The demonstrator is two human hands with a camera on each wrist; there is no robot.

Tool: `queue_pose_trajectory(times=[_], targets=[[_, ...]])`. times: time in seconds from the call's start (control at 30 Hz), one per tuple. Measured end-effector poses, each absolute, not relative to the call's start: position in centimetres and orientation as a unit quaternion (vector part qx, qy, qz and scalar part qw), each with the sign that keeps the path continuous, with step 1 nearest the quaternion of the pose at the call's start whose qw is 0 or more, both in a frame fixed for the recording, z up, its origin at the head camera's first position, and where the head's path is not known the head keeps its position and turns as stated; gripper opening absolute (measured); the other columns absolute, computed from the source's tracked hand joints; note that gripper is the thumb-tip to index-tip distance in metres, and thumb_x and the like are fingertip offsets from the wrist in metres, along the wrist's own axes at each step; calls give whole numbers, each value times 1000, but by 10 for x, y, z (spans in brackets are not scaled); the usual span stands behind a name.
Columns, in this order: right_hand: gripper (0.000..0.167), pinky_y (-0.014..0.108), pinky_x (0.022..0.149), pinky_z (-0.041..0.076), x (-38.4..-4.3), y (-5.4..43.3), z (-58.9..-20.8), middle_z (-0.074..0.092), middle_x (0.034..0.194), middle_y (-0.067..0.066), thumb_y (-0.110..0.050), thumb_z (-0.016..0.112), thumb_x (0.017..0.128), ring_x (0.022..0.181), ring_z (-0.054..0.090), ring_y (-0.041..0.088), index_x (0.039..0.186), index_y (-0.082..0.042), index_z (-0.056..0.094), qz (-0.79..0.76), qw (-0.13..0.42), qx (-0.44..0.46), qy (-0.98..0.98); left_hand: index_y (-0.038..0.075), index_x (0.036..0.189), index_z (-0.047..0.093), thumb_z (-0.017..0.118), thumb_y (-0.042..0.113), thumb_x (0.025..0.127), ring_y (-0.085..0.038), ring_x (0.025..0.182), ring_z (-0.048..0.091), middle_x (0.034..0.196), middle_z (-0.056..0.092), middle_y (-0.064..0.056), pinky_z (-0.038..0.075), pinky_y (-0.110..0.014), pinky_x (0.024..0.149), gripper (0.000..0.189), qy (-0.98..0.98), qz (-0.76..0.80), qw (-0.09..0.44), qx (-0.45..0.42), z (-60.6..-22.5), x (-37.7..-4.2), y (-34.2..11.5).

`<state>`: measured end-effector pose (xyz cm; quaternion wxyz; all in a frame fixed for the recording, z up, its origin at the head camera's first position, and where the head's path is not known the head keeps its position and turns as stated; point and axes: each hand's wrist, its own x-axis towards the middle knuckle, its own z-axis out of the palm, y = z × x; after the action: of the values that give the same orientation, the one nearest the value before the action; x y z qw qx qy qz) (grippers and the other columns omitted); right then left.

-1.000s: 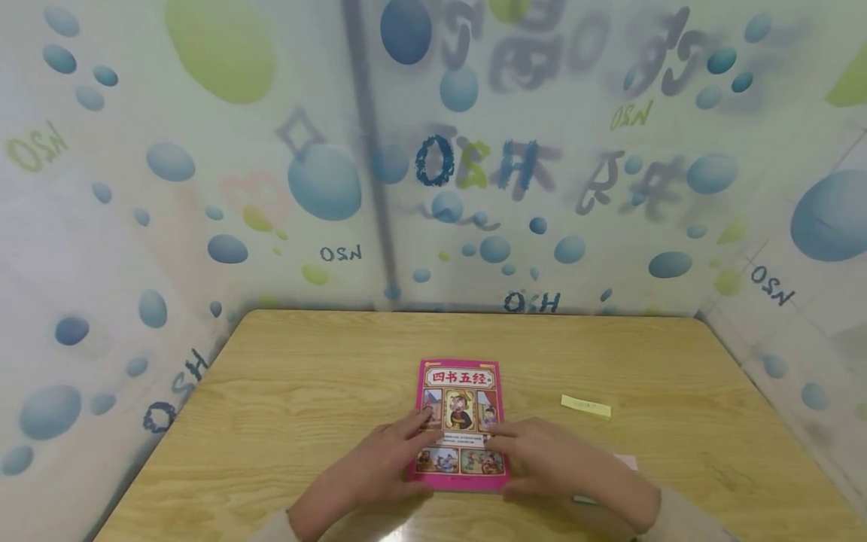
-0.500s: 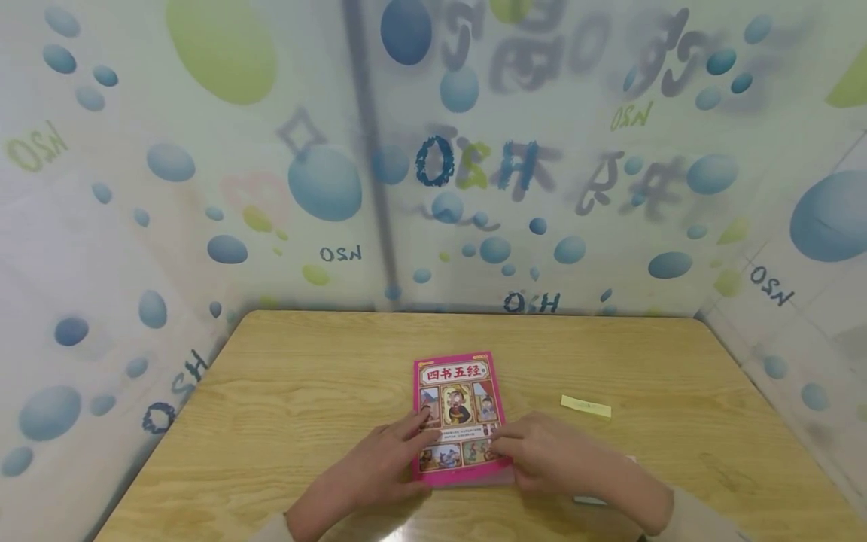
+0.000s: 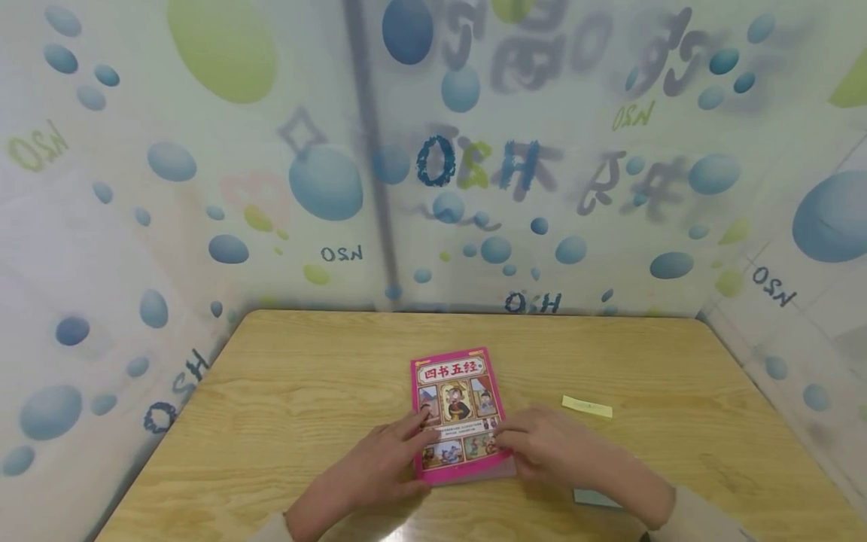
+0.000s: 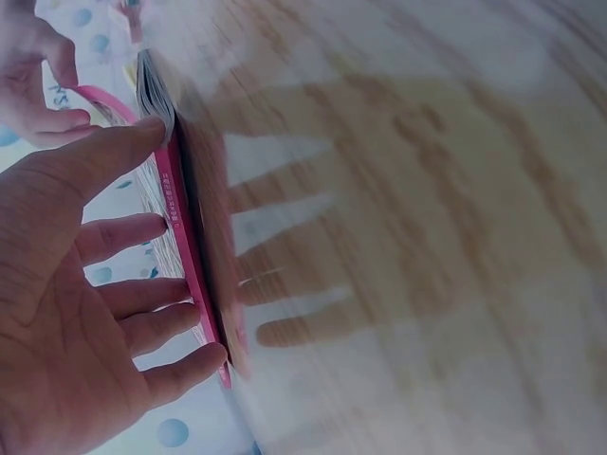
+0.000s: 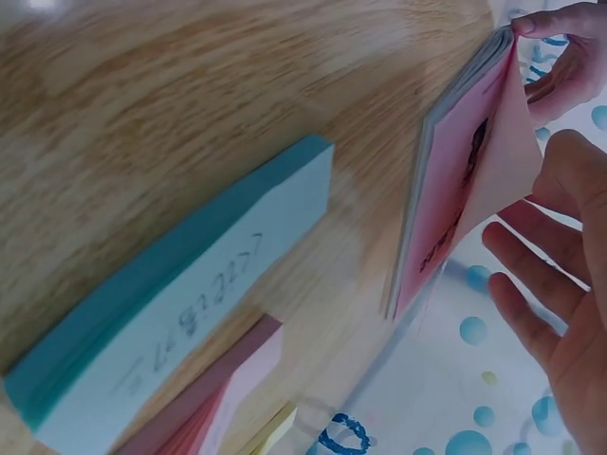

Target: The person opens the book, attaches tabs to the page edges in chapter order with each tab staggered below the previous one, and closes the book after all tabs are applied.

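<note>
A pink-bordered picture book (image 3: 457, 403) with Chinese characters on its cover lies on the table in the head view. My left hand (image 3: 389, 459) rests along its spine side. In the left wrist view, the fingers (image 4: 166, 327) are spread along the pink spine (image 4: 185, 227), and the thumb (image 4: 119, 147) touches the lower corner. My right hand (image 3: 549, 444) pinches the right edge of the front cover. The right wrist view shows this cover (image 5: 507, 152) raised at an angle, with a pink page (image 5: 450, 190) showing beneath it.
A teal-edged sticky-note pad (image 5: 190, 303) with handwriting lies near my right forearm. A pink pad (image 5: 232, 384) sits beside it. Farther right of the book is a yellow paper strip (image 3: 586, 407). The wooden table (image 3: 305, 376) meets a bubble-patterned wall covering (image 3: 271, 188).
The right hand has shifted slightly right and up, and the front cover has lifted along its right side. The left hand stays at the spine.
</note>
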<state>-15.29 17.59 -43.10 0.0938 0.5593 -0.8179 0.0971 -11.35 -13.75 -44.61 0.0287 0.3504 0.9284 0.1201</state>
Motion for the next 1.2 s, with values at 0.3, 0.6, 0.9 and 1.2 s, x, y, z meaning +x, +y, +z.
queue_pose_trajectory(times=[0.3,0.6,0.9,1.2], targets=[[25,29,86,56,-153,176,-430,70,115,1,-8,72,87,102,67,14,112,-11,73,134,56,523,-840,14,145,55,79,43,86,-36,139,42,158,34,-21,45,-56,102,69,932,118,43,341,-446,-114,-136],[39,35,95,53,-151,178,-429,62,133,1,-24,71,96,121,60,19,132,-12,64,198,-12,432,-880,16,145,54,80,41,86,-36,139,42,158,34,-20,44,-56,102,69,931,128,49,339,-447,-115,-138],[67,38,100,49,-161,177,-424,40,155,18,-25,66,102,136,47,37,155,-2,34,492,-217,266,-800,14,143,55,80,40,86,-35,139,42,157,37,-20,46,-56,101,67,926,132,39,351,-449,-116,-139],[59,42,98,50,-182,175,-419,48,144,32,-19,51,109,123,59,38,149,17,27,657,-266,127,-693,14,142,55,82,38,85,-36,137,44,156,38,-20,47,-58,98,67,924,135,31,355,-447,-115,-140]])
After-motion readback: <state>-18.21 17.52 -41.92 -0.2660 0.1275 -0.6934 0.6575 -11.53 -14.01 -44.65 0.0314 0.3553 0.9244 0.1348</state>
